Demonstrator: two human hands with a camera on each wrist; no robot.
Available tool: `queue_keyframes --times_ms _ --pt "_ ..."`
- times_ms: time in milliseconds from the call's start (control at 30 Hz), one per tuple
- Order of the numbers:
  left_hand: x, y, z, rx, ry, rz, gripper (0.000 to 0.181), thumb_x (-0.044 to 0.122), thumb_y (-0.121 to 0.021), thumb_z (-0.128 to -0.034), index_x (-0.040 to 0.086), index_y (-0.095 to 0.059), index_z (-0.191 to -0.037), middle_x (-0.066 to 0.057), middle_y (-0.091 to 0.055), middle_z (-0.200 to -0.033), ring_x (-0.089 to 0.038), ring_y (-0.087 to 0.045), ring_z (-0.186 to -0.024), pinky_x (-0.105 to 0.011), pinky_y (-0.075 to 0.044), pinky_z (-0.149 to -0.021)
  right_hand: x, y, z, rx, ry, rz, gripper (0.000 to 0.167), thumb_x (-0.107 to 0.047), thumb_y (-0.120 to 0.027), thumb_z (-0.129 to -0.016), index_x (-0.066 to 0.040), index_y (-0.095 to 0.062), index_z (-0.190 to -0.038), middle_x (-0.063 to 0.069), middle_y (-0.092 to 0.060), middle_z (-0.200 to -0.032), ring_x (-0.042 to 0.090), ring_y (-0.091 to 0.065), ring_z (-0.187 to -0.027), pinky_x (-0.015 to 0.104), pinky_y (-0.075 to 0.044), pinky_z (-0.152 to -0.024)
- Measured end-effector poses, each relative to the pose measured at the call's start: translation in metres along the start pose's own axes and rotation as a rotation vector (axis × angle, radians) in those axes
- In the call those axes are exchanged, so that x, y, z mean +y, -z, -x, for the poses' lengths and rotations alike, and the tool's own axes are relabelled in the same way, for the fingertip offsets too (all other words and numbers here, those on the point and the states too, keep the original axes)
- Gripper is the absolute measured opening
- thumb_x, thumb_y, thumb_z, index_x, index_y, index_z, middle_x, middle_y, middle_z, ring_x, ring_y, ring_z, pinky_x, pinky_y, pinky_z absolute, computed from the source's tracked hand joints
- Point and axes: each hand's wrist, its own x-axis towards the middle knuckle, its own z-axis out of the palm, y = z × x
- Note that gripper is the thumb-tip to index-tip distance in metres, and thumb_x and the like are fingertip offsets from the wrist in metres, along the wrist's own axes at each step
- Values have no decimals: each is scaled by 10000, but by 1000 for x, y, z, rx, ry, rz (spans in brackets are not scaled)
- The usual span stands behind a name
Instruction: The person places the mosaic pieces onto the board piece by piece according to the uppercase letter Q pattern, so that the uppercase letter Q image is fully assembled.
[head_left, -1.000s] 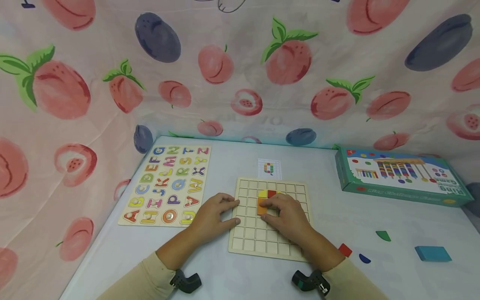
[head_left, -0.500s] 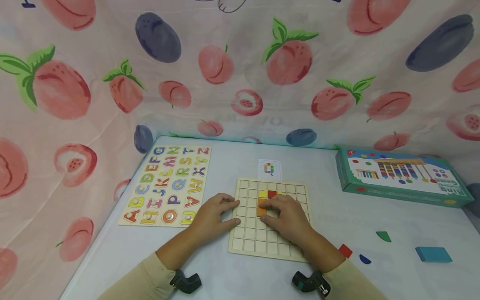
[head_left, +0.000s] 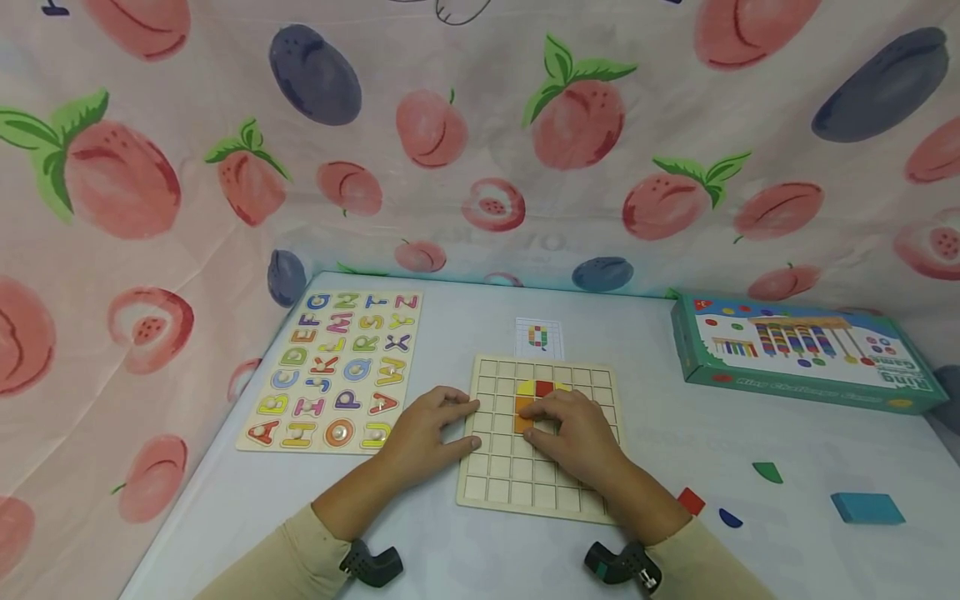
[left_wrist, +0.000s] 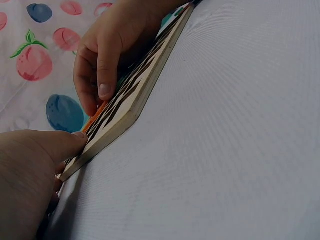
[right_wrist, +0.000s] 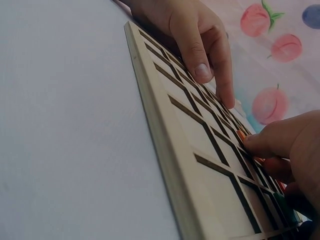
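A wooden grid board [head_left: 498, 489] lies on the table. My left hand [head_left: 427, 429] rests at its left edge, fingers and thumb fairly straight and touching the rim. My right hand [head_left: 577, 429] is over the middle of the board. Its thumb and index finger pinch an orange tile [head_left: 522, 423] in the grid; the thumb also meets the orange tile [right_wrist: 241, 135] in the right wrist view. Above it in the grid are a yellow tile [head_left: 526, 387] and a red tile [head_left: 543, 387]. The right hand hides part of the pattern, including most of another yellow piece.
Behind the board lies a pattern card [head_left: 537, 337]. An alphabet puzzle board [head_left: 330, 367] is at left, a green game box [head_left: 802, 354] at back right. Loose at right are a green piece [head_left: 767, 472], red tile [head_left: 690, 501], dark blue piece [head_left: 729, 517] and blue block [head_left: 867, 508].
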Motion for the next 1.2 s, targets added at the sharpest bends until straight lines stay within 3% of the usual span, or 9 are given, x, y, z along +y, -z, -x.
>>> queue_keyframes --times_ms 400,567,1000,1200 --pt "2 0 0 -1 1 -1 531 332 -878 -904 151 -741 -1385 11 -642 -1333 -203 -611 -1256 -431 -515 -1069 -1 3 1 -27 -21 -1 210 -175 -891 -868 -228 -838 -1065 -32 -761 -1130 244 -640 -1150 515 -479 -1041" --pt "2 0 1 -1 4 3 531 329 -879 -903 154 -741 -1386 13 -641 -1331 -203 -610 -1254 -432 -516 -1067 -2 6 1 -36 -32 -17 193 -168 -866 -883 -240 -835 -1059 -52 -746 -1111 201 -634 -1101 451 -513 -967" --pt "3 1 0 -2 19 12 537 318 -883 -899 155 -738 -1390 16 -637 -1333 -199 -606 -1256 -427 -518 -1064 2 28 11 29 -82 -101 218 -134 -839 -912 -192 -830 -1122 -75 -730 -1105 182 -649 -1084 434 -566 -931" --pt "3 0 0 -3 17 6 535 315 -882 -901 155 -738 -1391 11 -637 -1335 -204 -603 -1261 -428 -518 -1063 13 36 22 57 -81 -118 235 -107 -839 -904 -171 -825 -1130 -74 -735 -1102 164 -630 -994 401 -543 -865"
